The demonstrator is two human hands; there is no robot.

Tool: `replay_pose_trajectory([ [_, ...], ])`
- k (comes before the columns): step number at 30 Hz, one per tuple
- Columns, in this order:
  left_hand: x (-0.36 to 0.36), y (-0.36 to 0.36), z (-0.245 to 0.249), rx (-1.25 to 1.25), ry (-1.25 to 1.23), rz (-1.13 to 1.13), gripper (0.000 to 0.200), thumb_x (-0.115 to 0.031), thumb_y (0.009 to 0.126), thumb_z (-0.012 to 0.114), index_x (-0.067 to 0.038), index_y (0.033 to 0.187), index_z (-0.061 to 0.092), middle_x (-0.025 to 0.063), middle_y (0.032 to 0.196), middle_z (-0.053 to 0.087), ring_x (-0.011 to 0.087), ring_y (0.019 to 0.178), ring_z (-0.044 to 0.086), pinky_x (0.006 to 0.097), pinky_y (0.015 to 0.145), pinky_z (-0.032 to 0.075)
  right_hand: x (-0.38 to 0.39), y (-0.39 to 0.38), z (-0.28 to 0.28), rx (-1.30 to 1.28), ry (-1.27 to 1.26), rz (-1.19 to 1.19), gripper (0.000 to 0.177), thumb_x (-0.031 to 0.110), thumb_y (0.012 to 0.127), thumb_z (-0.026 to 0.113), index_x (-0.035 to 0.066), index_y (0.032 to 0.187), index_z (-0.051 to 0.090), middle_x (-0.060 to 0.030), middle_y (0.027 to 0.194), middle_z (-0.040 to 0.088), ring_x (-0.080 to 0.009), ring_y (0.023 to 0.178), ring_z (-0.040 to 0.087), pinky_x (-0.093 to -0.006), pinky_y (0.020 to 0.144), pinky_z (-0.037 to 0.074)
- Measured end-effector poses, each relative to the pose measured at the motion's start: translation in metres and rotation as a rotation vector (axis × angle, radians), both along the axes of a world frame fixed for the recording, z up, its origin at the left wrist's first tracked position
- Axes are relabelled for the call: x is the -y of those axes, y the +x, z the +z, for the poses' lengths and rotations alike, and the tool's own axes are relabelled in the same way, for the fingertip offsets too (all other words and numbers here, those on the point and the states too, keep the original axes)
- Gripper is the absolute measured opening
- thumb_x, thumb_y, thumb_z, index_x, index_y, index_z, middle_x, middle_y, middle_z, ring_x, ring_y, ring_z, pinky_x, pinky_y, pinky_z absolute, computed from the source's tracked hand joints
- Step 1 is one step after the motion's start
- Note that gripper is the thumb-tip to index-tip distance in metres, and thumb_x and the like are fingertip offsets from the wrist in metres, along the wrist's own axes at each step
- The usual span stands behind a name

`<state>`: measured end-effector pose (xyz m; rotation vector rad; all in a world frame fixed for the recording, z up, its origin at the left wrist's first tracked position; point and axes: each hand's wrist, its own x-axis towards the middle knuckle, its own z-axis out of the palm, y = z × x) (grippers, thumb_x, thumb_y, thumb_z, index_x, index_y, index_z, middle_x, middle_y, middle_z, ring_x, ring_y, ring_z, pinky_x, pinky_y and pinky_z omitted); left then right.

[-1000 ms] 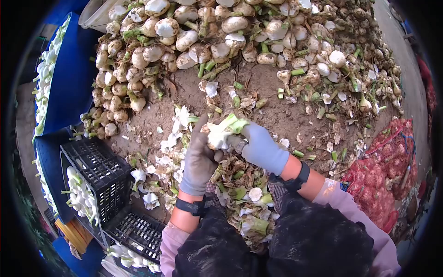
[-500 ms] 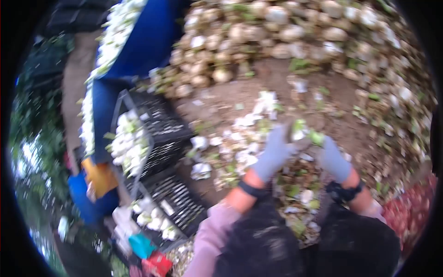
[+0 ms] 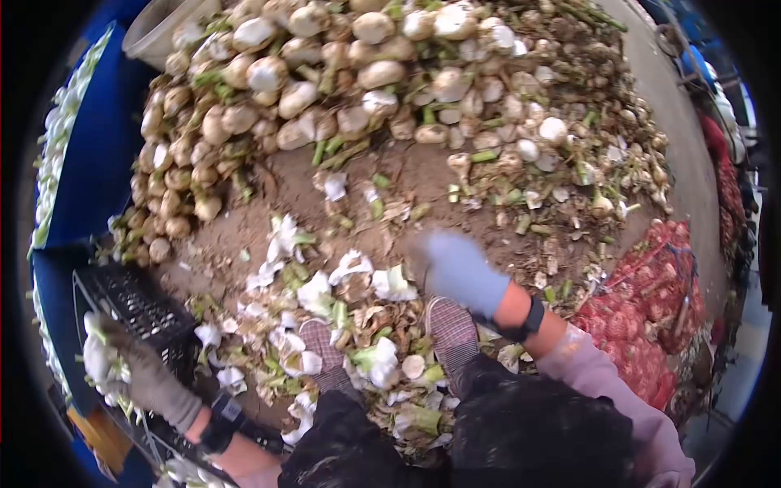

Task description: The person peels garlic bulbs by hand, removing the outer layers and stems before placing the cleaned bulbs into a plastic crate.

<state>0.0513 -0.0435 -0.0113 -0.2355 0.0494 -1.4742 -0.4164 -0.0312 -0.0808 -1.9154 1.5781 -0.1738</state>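
Note:
My left hand [image 3: 150, 378], in a soiled grey glove, is over the side of a black plastic crate [image 3: 134, 305] at the left. White peeled garlic bulbs [image 3: 99, 354] with green bits show right at its fingers. Blur hides whether the fingers grip one of them. My right hand [image 3: 462, 272], in a pale blue-grey glove, is above the ground in front of my shoe [image 3: 452, 329]. Its fingers curl inward, with their dark tips smeared. What they hold, if anything, I cannot make out. White garlic peelings [image 3: 313, 293] and cut stalks lie scattered below and between my feet.
A broad heap of unpeeled garlic bulbs [image 3: 297, 98] spreads across the far side. Red mesh sacks [image 3: 634, 309] of garlic lie at the right. Blue sheeting [image 3: 98, 154] borders more white bulbs [image 3: 65, 146] at the left. A pale bucket [image 3: 159, 28] stands behind the heap.
My hands, together over the peelings with a green-tipped white piece between them, are now apart. The left has reached over to the crate; the right stays in front. My view has swung right.

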Motion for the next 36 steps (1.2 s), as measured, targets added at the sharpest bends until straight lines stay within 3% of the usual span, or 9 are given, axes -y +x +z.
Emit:
replay_pose_trajectory([
  [4,0.012,-0.073,-0.015,0.575,0.128,-0.211,0.059,-0.035,0.099,0.043,-0.005,0.147,0.029,0.0167,0.152,0.032,0.032,0.137,0.035,0.0456,0.115,0.027,0.071,-0.059,-0.045,-0.514,-0.568,-0.335,0.03,0.01,0.081,0.061,0.02,0.108,0.067,-0.0175,0.093,0.067,-0.0298,0.079,0.067,-0.0413,0.07,0.054],
  [7,0.012,-0.176,-0.046,1.477,0.599,-0.317,0.042,-0.022,0.094,0.06,-0.009,0.133,0.052,0.0118,0.121,0.059,0.0211,0.107,0.06,0.0325,0.092,0.051,0.077,-0.053,-0.039,-0.186,0.11,-0.469,0.032,0.008,0.083,0.065,0.013,0.114,0.065,-0.0158,0.094,0.068,-0.0299,0.085,0.068,-0.0377,0.075,0.057],
  [11,0.002,-0.238,-0.068,2.341,-0.417,-0.118,0.062,-0.001,0.078,0.067,-0.008,0.136,0.049,0.0111,0.127,0.056,0.0208,0.111,0.058,0.0314,0.089,0.051,0.017,0.02,-0.027,0.63,0.118,-0.137,0.036,0.019,0.094,0.057,0.004,0.127,0.056,-0.015,0.103,0.068,-0.0213,0.084,0.067,-0.0316,0.073,0.055],
  [15,-0.002,-0.235,-0.075,1.548,0.387,-0.633,0.05,-0.001,0.084,0.062,-0.004,0.133,0.051,0.0064,0.108,0.062,0.0144,0.085,0.061,0.0273,0.074,0.051,0.002,0.035,-0.004,1.125,0.802,-0.508,0.042,0.029,0.101,0.048,0.004,0.134,0.048,-0.0123,0.101,0.069,-0.0145,0.074,0.066,-0.0289,0.062,0.052],
  [17,-0.002,-0.232,-0.071,1.684,0.331,-0.667,0.046,-0.009,0.086,0.062,-0.001,0.13,0.053,0.0085,0.1,0.064,0.0169,0.088,0.063,0.0286,0.076,0.051,-0.01,0.044,-0.023,1.246,0.632,-0.586,0.042,0.032,0.1,0.05,0.003,0.13,0.05,-0.0129,0.089,0.069,-0.0168,0.07,0.067,-0.0316,0.061,0.051],
  [19,-0.004,-0.23,-0.079,2.176,-0.052,-0.548,0.058,-0.008,0.083,0.069,0.006,0.133,0.046,0.0074,0.098,0.062,0.0099,0.081,0.06,0.0238,0.071,0.052,-0.003,0.041,-0.018,0.416,-0.035,0.024,0.04,0.033,0.097,0.054,0.002,0.123,0.055,-0.013,0.075,0.066,-0.0165,0.066,0.064,-0.0327,0.061,0.049],
  [25,-0.019,-0.236,-0.069,2.272,0.027,-0.343,0.052,-0.009,0.076,0.074,0.001,0.123,0.056,0.0161,0.102,0.065,0.022,0.088,0.065,0.03,0.08,0.051,0.007,0.055,0.004,0.702,0.5,-0.392,0.034,0.031,0.097,0.055,-0.003,0.095,0.063,-0.0097,0.067,0.064,-0.0148,0.061,0.062,-0.0325,0.056,0.048],
  [27,-0.023,-0.239,-0.072,1.59,0.392,-0.567,0.049,-0.002,0.08,0.07,0.003,0.125,0.053,0.0105,0.106,0.064,0.0154,0.09,0.064,0.0274,0.081,0.052,0.009,0.055,0.013,0.822,0.704,-0.493,0.035,0.029,0.099,0.052,-0.004,0.09,0.062,-0.007,0.07,0.065,-0.012,0.058,0.06,-0.0286,0.054,0.048],
  [36,-0.022,-0.221,-0.077,1.243,0.485,-0.713,0.052,0.0,0.078,0.073,0.003,0.126,0.052,0.0082,0.104,0.063,0.0146,0.09,0.064,0.0277,0.077,0.055,-0.001,0.052,0.01,1.032,0.741,-0.359,0.027,0.019,0.098,0.051,-0.005,0.093,0.062,-0.0089,0.083,0.067,-0.0122,0.068,0.062,-0.0276,0.062,0.05],
])
